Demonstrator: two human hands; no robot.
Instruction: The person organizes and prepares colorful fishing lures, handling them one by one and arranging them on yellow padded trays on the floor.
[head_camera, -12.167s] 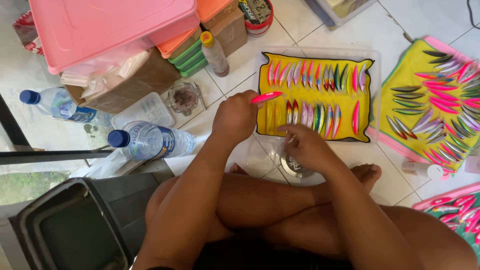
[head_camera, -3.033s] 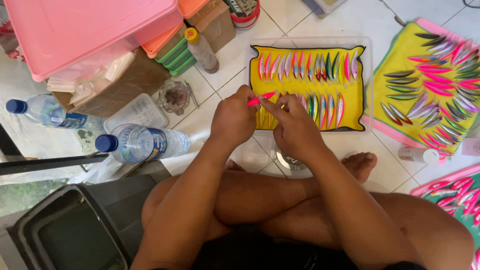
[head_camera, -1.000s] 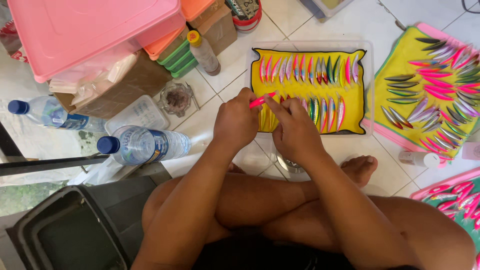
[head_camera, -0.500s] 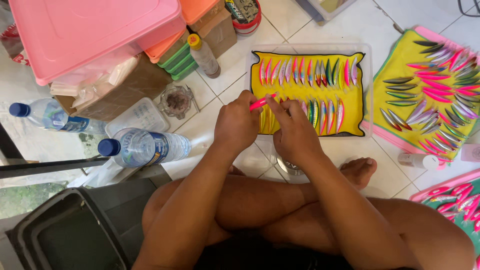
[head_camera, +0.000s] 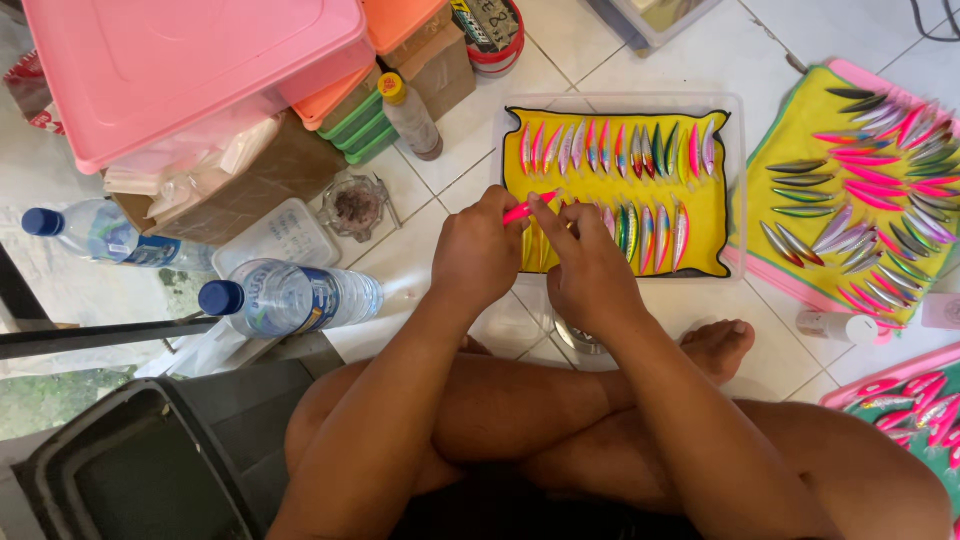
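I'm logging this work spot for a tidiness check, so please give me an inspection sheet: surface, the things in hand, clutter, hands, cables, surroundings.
Surface: white tiled floor; the person sits cross-legged on it.
Things in hand: pink lure held over a clear tray lined with a yellow cloth carrying two rows of coloured lures.
Clutter: two water bottles, pink bin lid, brown bottle, small glass dish.
Hands: left hand grips the pink lure; right hand touches its tip with its fingertips.
Cables: one dark cable at the top right corner.
Surroundings: more lures on a yellow mat to the right; dark bin at lower left.
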